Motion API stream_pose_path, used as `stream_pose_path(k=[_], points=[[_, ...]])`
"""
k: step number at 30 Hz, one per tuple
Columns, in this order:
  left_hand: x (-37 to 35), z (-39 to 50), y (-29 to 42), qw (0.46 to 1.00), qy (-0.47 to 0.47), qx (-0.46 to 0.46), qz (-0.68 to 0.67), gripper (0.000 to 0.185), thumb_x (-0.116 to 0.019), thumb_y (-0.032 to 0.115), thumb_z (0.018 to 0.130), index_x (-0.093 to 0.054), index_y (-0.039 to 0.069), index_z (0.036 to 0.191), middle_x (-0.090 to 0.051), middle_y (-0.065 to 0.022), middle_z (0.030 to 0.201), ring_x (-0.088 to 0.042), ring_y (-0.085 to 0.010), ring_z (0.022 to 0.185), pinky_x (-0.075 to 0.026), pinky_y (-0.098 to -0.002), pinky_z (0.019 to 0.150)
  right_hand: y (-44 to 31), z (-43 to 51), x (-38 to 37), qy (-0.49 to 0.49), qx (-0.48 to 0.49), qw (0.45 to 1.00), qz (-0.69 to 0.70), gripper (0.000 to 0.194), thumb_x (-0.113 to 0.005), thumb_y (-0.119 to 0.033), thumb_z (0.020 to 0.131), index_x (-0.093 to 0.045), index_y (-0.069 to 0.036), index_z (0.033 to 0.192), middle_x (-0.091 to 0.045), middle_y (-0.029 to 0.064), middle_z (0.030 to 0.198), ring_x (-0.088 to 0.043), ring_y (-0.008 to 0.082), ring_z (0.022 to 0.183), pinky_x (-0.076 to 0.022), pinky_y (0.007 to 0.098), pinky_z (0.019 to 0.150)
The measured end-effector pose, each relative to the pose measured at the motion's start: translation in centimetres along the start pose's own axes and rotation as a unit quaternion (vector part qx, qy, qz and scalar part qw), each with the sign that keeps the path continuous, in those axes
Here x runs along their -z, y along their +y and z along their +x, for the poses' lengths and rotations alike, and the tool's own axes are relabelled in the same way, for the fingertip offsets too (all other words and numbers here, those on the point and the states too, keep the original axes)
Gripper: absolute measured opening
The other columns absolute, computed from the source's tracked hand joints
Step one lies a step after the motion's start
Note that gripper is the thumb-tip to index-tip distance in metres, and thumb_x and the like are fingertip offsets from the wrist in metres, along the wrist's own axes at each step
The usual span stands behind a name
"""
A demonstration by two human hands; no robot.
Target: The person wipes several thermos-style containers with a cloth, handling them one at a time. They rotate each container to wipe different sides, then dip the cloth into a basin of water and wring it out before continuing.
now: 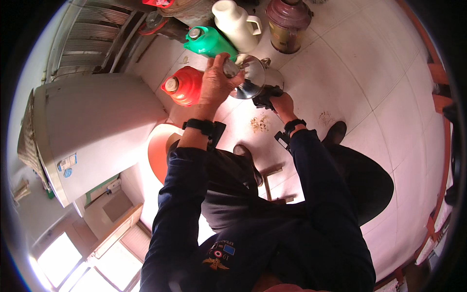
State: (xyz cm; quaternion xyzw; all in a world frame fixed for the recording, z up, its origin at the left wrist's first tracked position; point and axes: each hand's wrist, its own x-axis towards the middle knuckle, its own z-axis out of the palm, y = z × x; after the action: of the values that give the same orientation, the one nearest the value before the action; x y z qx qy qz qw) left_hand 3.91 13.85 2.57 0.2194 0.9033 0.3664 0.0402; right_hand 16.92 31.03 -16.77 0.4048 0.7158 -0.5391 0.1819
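My left hand (216,82) grips the top of a shiny metal vessel (251,73), perhaps a kettle or a vacuum flask, around its rounded silver cap (231,68). The vessel leans so that its top points towards my left hand. A crumpled black cloth (263,98) is bunched in my right hand (284,106) and lies against the vessel's lower right side. Close by my left hand stand a red thermos flask (184,87) and a green thermos flask (211,42), both with pale stoppers. Part of the metal vessel is hidden behind my fingers and the cloth.
Behind the green flask is a cream thermos jug (237,27), with a maroon and gold flask (288,27) to its right. A white cabinet-like appliance (98,120) stands at left. Brown crumbs (259,123) dot the tiled floor (343,87). Beside my left leg is an orange rounded object (158,157).
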Motion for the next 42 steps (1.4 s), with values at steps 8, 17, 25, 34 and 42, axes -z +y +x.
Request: stream_pose_path(k=[8, 17, 25, 34, 42], points=[[-1.6, 0.0, 1.3, 0.999, 0.024, -0.006, 0.035, 0.069, -0.087, 0.034, 0.076, -0.057, 0.004, 0.131, -0.060, -0.0250, 0.113, -0.064, -0.0433, 0.105, -0.055, -0.0486, 0.093, -0.4, -2.4, 0.5, 0.082, 0.191, 0.978, -0.021, 0.038, -0.066, -0.011, 0.084, -0.061, 0.000, 0.120, -0.072, 0.0261, 0.104, -0.070, 0.0448, 0.103, -0.0554, 0.0481, 0.089], [-0.6, 0.1, -0.4, 0.998, 0.058, 0.024, 0.009, 0.068, -0.087, 0.033, 0.076, -0.058, 0.004, 0.130, -0.060, -0.0249, 0.113, -0.065, -0.0423, 0.104, -0.056, -0.0476, 0.092, -1.4, -4.6, 3.4, -0.048, 0.194, 0.883, 0.425, 0.035, -0.068, -0.002, 0.087, -0.062, 0.001, 0.121, -0.069, 0.0075, 0.111, -0.066, 0.0208, 0.098, -0.0544, 0.0343, 0.089], [-0.2, 0.5, -2.0, 0.996, 0.081, 0.026, 0.021, 0.064, -0.088, 0.032, 0.076, -0.059, 0.006, 0.127, -0.061, -0.0243, 0.111, -0.067, -0.0395, 0.098, -0.058, -0.0469, 0.086, 3.2, 2.5, 3.7, 0.131, 0.120, 0.978, 0.112, 0.029, -0.058, 0.002, 0.087, -0.070, 0.000, 0.113, -0.072, 0.0107, 0.110, -0.068, 0.0217, 0.098, -0.0556, 0.0355, 0.087], [-1.3, 0.8, -1.0, 0.993, 0.092, 0.065, 0.027, 0.066, -0.084, 0.036, 0.077, -0.057, 0.005, 0.128, -0.062, -0.0258, 0.109, -0.064, -0.0425, 0.100, -0.055, -0.0483, 0.090, 2.9, -0.9, -5.6, -0.115, -0.045, 0.727, 0.675, 0.041, -0.046, 0.003, 0.098, -0.055, -0.002, 0.137, -0.066, 0.0140, 0.131, -0.067, 0.0293, 0.117, -0.0565, 0.0441, 0.103], [-0.8, 0.2, -2.0, 0.995, 0.069, 0.068, 0.036, 0.071, -0.084, 0.035, 0.076, -0.055, 0.005, 0.134, -0.060, -0.0280, 0.116, -0.061, -0.0435, 0.108, -0.053, -0.0472, 0.096, -1.6, -8.8, -4.3, -0.340, 0.103, 0.729, 0.585, 0.042, -0.060, -0.005, 0.097, -0.055, 0.001, 0.138, -0.067, 0.0129, 0.126, -0.067, 0.0268, 0.113, -0.0546, 0.0411, 0.102]])
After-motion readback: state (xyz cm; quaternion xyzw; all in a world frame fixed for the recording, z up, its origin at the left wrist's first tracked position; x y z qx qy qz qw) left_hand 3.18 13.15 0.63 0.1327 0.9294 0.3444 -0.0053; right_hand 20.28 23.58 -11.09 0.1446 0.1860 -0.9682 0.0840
